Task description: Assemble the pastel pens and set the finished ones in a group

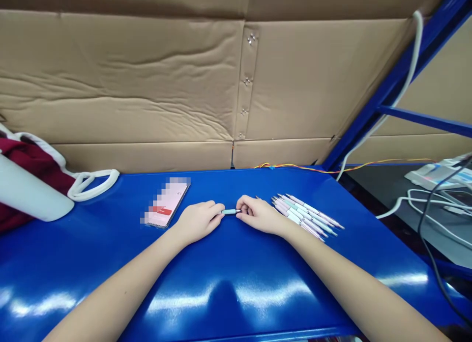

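Both my hands rest on the glossy blue table (228, 283) and grip one small pale blue pen (230, 212) between them. My left hand (199, 220) is closed on its left end with pinched fingers. Closed on the right end is my right hand (258, 214). Just right of my right hand lies a pile of several pastel pens (308, 215), pink, white and pale green, side by side and pointing to the far left.
A phone (166, 204) lies face up left of my left hand. A white cylinder (29, 192) and a dark red bag with white straps (88, 182) sit at far left. Cardboard (147, 86) walls the back. Cables (424, 204) and a blue frame (405, 62) stand right.
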`<action>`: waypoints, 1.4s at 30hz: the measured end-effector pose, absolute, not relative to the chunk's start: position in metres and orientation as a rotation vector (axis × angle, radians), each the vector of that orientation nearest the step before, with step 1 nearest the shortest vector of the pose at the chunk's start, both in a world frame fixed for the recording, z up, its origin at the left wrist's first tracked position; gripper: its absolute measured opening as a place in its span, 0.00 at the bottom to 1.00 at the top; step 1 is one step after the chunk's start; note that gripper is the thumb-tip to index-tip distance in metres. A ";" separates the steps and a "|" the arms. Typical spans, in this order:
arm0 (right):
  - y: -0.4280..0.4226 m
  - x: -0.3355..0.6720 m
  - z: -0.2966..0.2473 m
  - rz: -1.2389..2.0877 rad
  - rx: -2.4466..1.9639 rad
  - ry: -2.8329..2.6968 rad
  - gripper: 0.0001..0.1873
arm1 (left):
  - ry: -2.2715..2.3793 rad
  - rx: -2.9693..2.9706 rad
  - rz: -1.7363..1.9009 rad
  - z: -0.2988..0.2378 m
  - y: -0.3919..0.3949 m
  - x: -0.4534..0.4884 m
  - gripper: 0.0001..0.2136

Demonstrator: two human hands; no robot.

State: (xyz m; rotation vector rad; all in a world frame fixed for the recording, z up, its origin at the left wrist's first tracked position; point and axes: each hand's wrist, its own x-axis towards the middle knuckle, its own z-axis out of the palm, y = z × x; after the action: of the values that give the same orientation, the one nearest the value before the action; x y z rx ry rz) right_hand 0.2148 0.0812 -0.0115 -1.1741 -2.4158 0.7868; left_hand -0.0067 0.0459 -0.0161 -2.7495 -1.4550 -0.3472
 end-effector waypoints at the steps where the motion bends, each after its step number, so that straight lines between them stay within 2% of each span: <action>1: 0.081 0.215 -0.012 0.781 -1.159 -2.423 0.07 | -1.454 -2.748 -0.346 -0.016 0.046 -0.007 0.11; 4: 0.083 0.215 -0.012 0.741 -1.115 -2.462 0.09 | -1.451 -2.746 -0.334 -0.016 0.046 -0.007 0.11; 7: 0.082 0.215 -0.012 0.773 -1.125 -2.454 0.04 | -1.450 -2.748 -0.312 -0.016 0.045 -0.007 0.11; 14: 0.080 0.213 -0.010 0.712 -1.127 -2.472 0.08 | -1.437 -2.697 -0.289 -0.016 0.044 -0.007 0.11; 18: 0.079 0.214 -0.012 0.722 -1.132 -2.448 0.02 | -1.360 -2.637 -0.262 -0.017 0.046 -0.006 0.13; 22: 0.081 0.216 -0.016 0.727 -1.101 -2.434 0.04 | -1.315 -2.617 -0.255 -0.018 0.048 -0.008 0.15; 31: 0.089 0.224 -0.015 0.493 -1.070 -2.499 0.04 | -1.287 -2.640 -0.346 -0.016 0.051 -0.016 0.14; 42: 0.084 0.215 -0.016 0.423 -1.076 -2.537 0.05 | -1.485 -2.470 -0.325 -0.022 0.060 -0.018 0.12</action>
State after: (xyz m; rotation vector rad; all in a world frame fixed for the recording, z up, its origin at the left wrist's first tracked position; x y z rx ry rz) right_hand 0.2154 0.0835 -0.0158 -1.0763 -2.5367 0.4232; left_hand -0.0182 0.0600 -0.0220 -2.4699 -1.4854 -0.3254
